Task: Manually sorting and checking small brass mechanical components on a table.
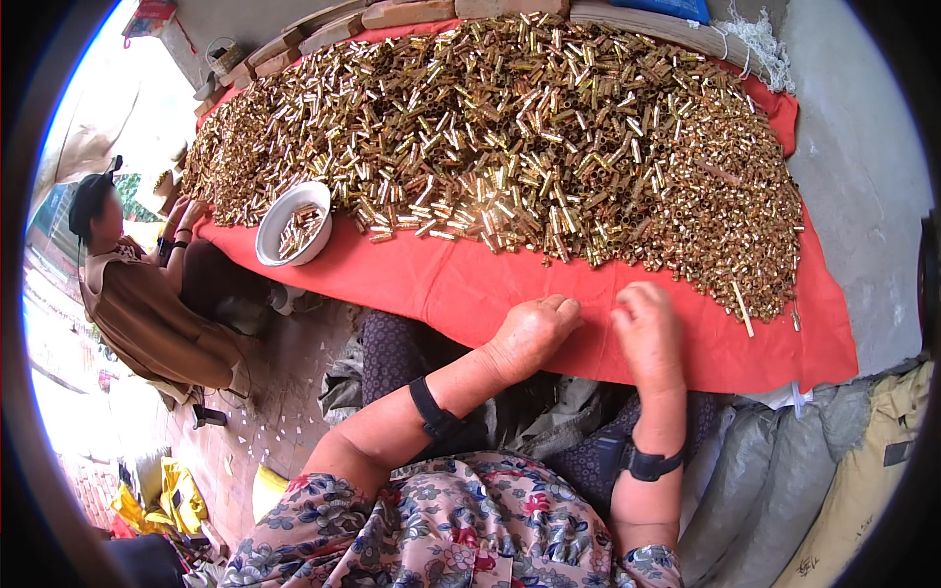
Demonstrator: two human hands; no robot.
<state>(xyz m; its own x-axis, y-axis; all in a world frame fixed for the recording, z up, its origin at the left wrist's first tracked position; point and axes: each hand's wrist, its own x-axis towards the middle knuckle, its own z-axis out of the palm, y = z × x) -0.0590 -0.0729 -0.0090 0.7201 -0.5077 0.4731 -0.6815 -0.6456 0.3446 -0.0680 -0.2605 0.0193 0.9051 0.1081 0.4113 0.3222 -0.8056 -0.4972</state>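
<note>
A big heap of small brass-coloured metal tubes (pixel 529 137) covers a red cloth (pixel 431 284) on a table. My left hand (pixel 534 333) rests knuckles-up on the bare red cloth near the front edge, fingers curled under. My right hand (pixel 647 328) lies just beside it, also curled, fingers pressed to the cloth. Whether either hand holds a tube is hidden. Both wrists wear black bands. The nearest tubes lie a short way beyond my fingertips.
A white bowl (pixel 292 223) with a few tubes sits at the cloth's left edge. Another person in brown (pixel 147 304) sits at the left end of the table. Filled sacks (pixel 843 470) stand at my right; a concrete wall (pixel 853 147) lies beyond.
</note>
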